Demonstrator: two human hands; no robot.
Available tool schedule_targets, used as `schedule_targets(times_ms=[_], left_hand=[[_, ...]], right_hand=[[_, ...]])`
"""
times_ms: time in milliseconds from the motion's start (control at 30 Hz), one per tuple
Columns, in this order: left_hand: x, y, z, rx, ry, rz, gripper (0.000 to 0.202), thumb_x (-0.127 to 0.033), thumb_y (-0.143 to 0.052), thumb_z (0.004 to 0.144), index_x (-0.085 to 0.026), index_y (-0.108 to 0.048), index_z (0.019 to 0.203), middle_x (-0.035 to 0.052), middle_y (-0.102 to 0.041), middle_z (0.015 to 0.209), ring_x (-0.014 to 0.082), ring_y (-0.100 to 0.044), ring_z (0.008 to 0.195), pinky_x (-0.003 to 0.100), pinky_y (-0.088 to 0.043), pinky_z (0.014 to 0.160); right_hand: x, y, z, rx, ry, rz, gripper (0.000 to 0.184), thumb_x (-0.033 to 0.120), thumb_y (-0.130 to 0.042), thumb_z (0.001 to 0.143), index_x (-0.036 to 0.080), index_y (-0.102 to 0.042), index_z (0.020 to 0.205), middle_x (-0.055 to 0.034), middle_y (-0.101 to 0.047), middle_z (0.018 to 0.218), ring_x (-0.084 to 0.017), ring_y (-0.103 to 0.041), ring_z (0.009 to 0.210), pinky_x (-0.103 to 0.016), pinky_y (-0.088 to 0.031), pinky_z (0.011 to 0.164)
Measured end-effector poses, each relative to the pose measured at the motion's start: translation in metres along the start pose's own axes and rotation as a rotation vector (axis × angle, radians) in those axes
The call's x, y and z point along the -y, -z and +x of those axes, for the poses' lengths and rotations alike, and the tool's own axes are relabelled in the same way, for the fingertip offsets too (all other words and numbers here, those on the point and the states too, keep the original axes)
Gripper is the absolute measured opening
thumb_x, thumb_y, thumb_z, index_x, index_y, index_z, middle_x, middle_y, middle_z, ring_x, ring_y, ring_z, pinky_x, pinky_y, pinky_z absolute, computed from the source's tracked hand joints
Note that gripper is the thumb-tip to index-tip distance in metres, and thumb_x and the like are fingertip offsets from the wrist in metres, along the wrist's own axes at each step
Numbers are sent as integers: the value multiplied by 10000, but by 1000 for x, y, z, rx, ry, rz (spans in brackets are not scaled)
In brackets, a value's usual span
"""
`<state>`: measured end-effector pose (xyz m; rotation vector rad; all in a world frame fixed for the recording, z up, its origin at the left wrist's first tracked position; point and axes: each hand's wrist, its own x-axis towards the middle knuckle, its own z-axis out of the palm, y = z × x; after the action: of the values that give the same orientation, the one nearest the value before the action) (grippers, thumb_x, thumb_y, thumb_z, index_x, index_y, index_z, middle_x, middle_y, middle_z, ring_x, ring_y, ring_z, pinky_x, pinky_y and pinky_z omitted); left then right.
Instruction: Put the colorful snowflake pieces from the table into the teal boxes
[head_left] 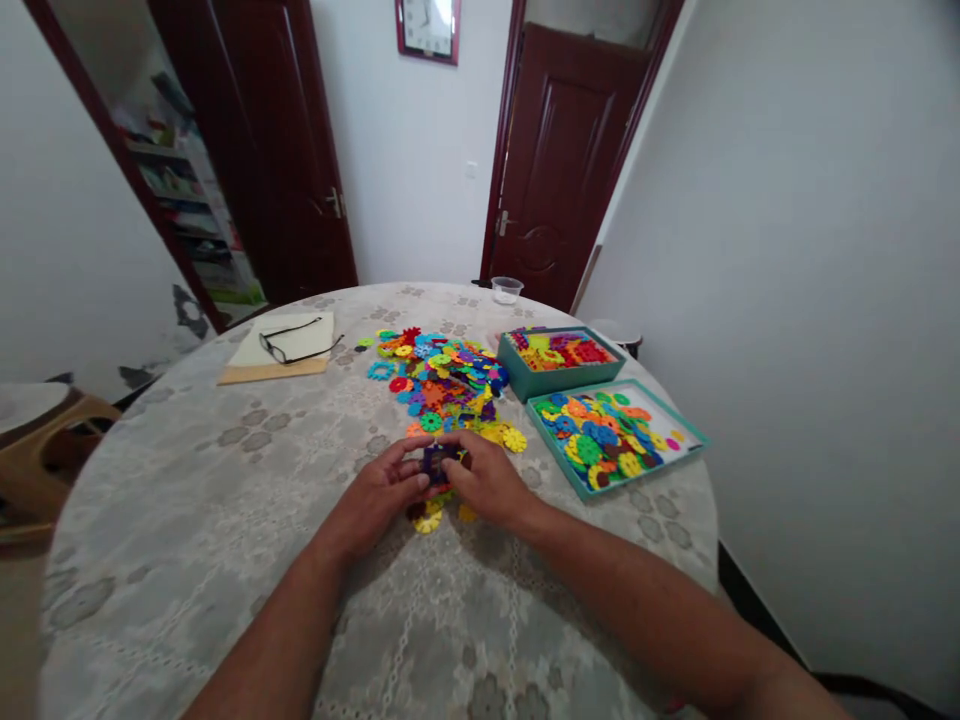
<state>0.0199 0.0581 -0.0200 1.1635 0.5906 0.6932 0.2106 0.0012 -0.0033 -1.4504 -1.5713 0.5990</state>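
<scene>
Between my two hands is a small dark purple plastic building piece (435, 464), partly covered by fingers. My left hand (386, 487) grips its left side with thumb and fingers. From the right, my right hand (486, 476) closes on the same piece, thumb pressed on its face. Just below them lie yellow notched discs (428, 518), some touching or under the piece; I cannot tell which. Beyond my fingers spreads a heap of colourful notched discs and gear shapes (442, 375). A yellow disc (514, 439) rests right of my right hand.
A green box (544, 380) of colourful pieces stands at the right, with its shallow tray (645, 482) of discs in front. Glasses (279, 352) lie on a pale board (244, 355) at the left. A clear plastic bowl (507, 290) sits at the table's (225, 520) far edge.
</scene>
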Motion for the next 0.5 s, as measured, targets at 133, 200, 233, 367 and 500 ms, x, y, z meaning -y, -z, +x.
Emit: schedule_targets(times_ms=[133,200,233,367,500], left_hand=[[-1,-2,-2,36,43,51,647,-330,-864,798,-231,-622,1390,143,-767,1159,281,-746,1048,381,-609,890],[-2,-4,-3,51,66,85,632,-367,-860,798,-226,-630,1369,141,-763,1182,286,-742,1060,393,-613,890],[-3,-5,-4,52,79,114,623,-390,-859,793,-219,-639,1350,133,-771,1150,282,-747,1031,399,-616,881],[-5,-7,-5,28,78,243,589,-466,-852,762,-176,-671,1241,75,-782,890,234,-747,820,367,-611,777],[-1,-5,-6,-36,-8,272,498,-473,-814,789,-165,-671,1153,48,-746,806,186,-692,692,322,-568,668]], right_hand=[[-5,6,-7,-26,-78,80,309,153,-618,847,231,-735,1121,-6,-753,1029,-188,-685,924,-301,-531,844],[-6,8,-11,-9,-102,103,265,176,-632,840,220,-736,1080,-3,-750,982,-183,-681,889,-293,-529,813],[-5,9,-13,4,-108,107,246,187,-635,839,215,-736,1062,-1,-748,963,-180,-679,872,-288,-527,799],[2,18,-23,29,-121,105,230,205,-626,841,213,-731,1046,-1,-750,949,-181,-682,865,-286,-529,788],[9,56,-31,-25,-90,41,240,254,-593,894,215,-724,1091,-28,-763,1020,-205,-691,921,-322,-539,855]])
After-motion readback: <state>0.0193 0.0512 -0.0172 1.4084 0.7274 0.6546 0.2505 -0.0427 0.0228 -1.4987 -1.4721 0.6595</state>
